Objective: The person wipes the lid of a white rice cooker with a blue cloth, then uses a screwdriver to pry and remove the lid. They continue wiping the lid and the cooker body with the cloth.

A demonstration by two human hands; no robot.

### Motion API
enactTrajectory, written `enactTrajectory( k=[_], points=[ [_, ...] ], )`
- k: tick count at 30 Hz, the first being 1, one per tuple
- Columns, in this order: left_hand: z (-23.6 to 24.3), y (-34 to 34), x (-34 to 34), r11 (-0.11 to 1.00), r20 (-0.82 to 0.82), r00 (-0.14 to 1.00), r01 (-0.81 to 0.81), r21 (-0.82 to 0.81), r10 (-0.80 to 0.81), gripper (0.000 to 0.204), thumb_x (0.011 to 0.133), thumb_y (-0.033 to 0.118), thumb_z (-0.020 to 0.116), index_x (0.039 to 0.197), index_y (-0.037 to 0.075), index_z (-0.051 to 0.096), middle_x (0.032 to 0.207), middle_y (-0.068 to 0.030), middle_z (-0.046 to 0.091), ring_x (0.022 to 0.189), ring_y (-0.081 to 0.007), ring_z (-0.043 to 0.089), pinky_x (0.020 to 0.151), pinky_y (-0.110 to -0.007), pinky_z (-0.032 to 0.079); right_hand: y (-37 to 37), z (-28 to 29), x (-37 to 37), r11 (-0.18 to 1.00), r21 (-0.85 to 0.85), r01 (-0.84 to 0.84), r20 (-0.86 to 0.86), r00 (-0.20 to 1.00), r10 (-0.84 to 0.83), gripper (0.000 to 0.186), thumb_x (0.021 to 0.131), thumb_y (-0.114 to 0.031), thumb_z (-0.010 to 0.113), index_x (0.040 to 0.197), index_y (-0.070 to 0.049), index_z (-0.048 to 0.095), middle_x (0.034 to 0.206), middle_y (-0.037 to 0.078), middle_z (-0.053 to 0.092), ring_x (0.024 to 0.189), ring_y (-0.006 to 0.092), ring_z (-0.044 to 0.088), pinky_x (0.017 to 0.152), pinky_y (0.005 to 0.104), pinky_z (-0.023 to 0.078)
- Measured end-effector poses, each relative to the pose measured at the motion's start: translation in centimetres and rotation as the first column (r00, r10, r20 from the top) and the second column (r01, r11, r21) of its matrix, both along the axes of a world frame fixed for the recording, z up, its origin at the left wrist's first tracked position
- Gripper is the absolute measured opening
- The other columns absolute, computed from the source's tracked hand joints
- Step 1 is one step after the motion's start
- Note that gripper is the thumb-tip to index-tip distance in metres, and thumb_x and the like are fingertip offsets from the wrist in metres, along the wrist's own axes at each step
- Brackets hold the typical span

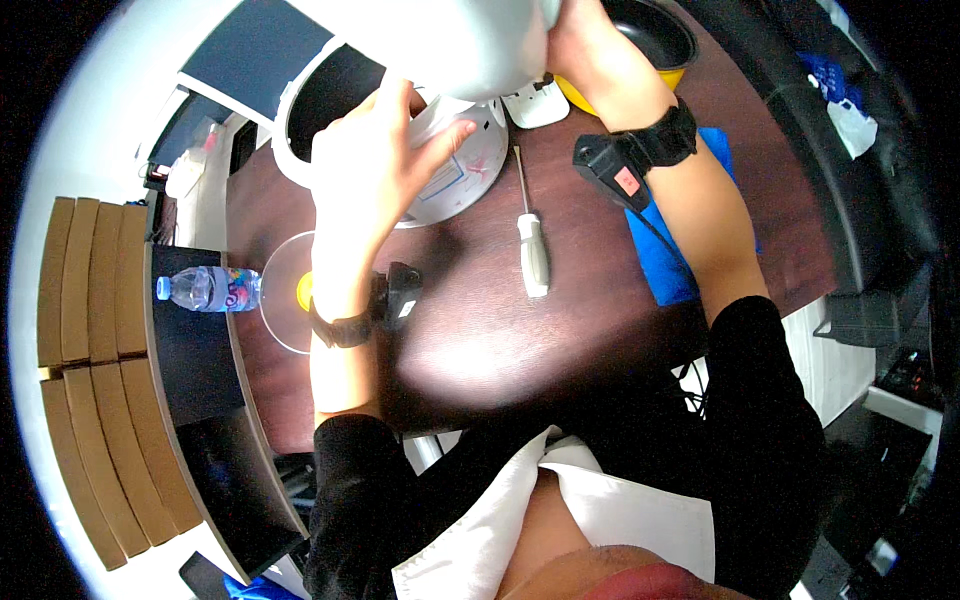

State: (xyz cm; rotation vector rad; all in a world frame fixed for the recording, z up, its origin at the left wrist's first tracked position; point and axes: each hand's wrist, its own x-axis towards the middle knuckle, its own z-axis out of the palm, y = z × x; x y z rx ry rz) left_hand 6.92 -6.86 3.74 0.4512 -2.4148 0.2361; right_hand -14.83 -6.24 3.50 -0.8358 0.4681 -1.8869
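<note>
A pale grey rounded appliance shell (470, 40) is raised at the top centre, with my right hand (585, 55) gripping its right side. My left hand (365, 155) is at its lower left, thumb stretched over a white round base (455, 195), fingertips partly hidden; which piece they hold is unclear. A white-rimmed piece with a dark interior (293, 130) lies behind my left hand. Right of the base are a small white part (537, 106) and a screwdriver (532, 250) with a pale handle.
A yellow pot (678, 75) with dark interior sits back right, a blue cloth (655, 270) under my right forearm. On the left are a water bottle (200, 290), a clear disc (282, 320) and cardboard boxes (95, 280). The brown table (480, 350) has a dark chair (850, 230) to its right.
</note>
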Motion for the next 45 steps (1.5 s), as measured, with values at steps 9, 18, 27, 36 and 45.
enactTrajectory(
  k=[9, 18, 27, 36, 45],
  points=[
    [-0.7, -0.8, 0.0, 0.989, 0.024, 0.995, -0.099, 0.11, 0.097, 0.03, 0.083, 0.035, 0.069, 0.094, 0.008, 0.063, 0.084, -0.0119, 0.068, 0.077, -0.0295, 0.068, 0.063, -0.037, 0.052, 2.2, 0.2, -0.4, 0.845, -0.067, -0.531, 0.287, 0.801, 0.526, 0.032, 0.096, -0.032, 0.047, 0.105, -0.002, 0.051, 0.087, 0.005, 0.049, 0.075, 0.0156, 0.049, 0.063, 0.0278, 0.044],
    [-0.9, -5.2, 1.8, 0.968, -0.013, 0.979, -0.199, 0.151, 0.204, 0.039, 0.082, 0.036, 0.07, 0.104, 0.005, 0.063, 0.095, -0.0183, 0.067, 0.088, -0.0324, 0.065, 0.075, -0.039, 0.05, 2.1, 0.2, 0.0, 0.522, -0.076, -0.849, 0.526, 0.411, 0.745, 0.019, 0.09, -0.02, 0.055, 0.096, -0.002, 0.053, 0.076, 0.004, 0.046, 0.062, 0.0157, 0.048, 0.055, 0.0262, 0.042],
    [0.8, -5.9, 2.8, 0.809, -0.623, 0.778, 0.413, 0.419, -0.074, 0.062, 0.089, 0.025, 0.068, 0.138, 0.004, 0.037, 0.118, -0.0141, 0.061, 0.108, -0.0191, 0.059, 0.096, -0.031, 0.045, 2.0, -2.7, 2.8, 0.365, -0.081, -0.927, 0.358, 0.315, 0.879, 0.034, 0.09, -0.026, 0.058, 0.115, -0.003, 0.053, 0.103, 0.009, 0.057, 0.082, 0.0164, 0.056, 0.064, 0.0254, 0.048],
    [0.6, -4.3, 2.6, 0.131, -0.811, 0.583, 0.808, 0.574, -0.039, 0.03, 0.088, 0.02, 0.068, 0.112, 0.002, 0.064, 0.108, -0.0054, 0.065, 0.099, -0.012, 0.06, 0.09, -0.026, 0.047, 8.3, -3.6, 6.0, 0.677, 0.338, -0.653, 0.133, 0.746, 0.653, 0.038, 0.09, -0.021, 0.06, 0.121, -0.001, 0.051, 0.108, 0.011, 0.059, 0.087, 0.0176, 0.059, 0.067, 0.0267, 0.05],
    [0.0, -2.2, 2.5, 0.404, -0.534, 0.82, 0.426, 0.809, 0.204, 0.038, 0.087, 0.019, 0.067, 0.119, -0.002, 0.062, 0.116, -0.0117, 0.065, 0.11, -0.0173, 0.059, 0.096, -0.03, 0.044, 16.1, -3.9, 0.1, 0.738, 0.475, 0.48, -0.872, 0.372, 0.319, 0.042, 0.089, -0.015, 0.061, 0.127, 0.001, 0.049, 0.113, 0.014, 0.062, 0.092, 0.0189, 0.062, 0.07, 0.028, 0.051]
  ],
)
